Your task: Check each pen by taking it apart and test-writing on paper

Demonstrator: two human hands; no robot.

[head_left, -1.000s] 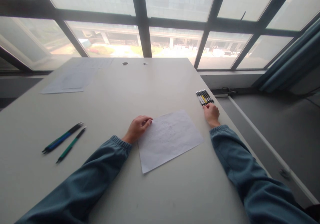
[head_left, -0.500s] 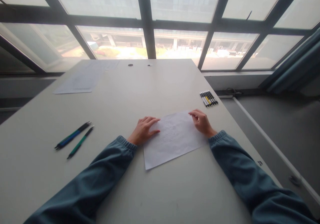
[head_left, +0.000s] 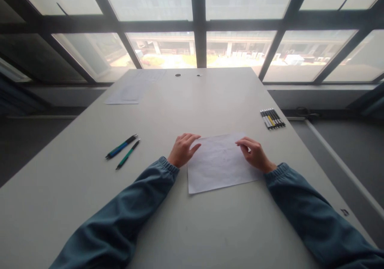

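A white sheet of paper (head_left: pixel 214 177), slightly creased with faint marks, lies flat and a little askew before me. At its upper left edge rests my left hand (head_left: pixel 183 149), thumb and fingers spread apart, holding nothing. My right hand (head_left: pixel 254 154) lies over the sheet's right side, fingers loosely bent and pointing left. Nothing shows in its grasp; its thumb sits close under the forefinger. The right hand partly covers the paper's right edge.
Left on the white table (head_left: pixel 192 237) lie blue pens (head_left: pixel 121 146) and a green pen (head_left: pixel 128 155). A row of black, white and yellow pens (head_left: pixel 272 119) is near the right edge. More papers (head_left: pixel 127 91) lie at the far left, before the windows.
The view has swung left, so the things appear farther right. My right hand has come down slightly from the sheet's upper right corner. My left hand stays at the sheet's left edge.
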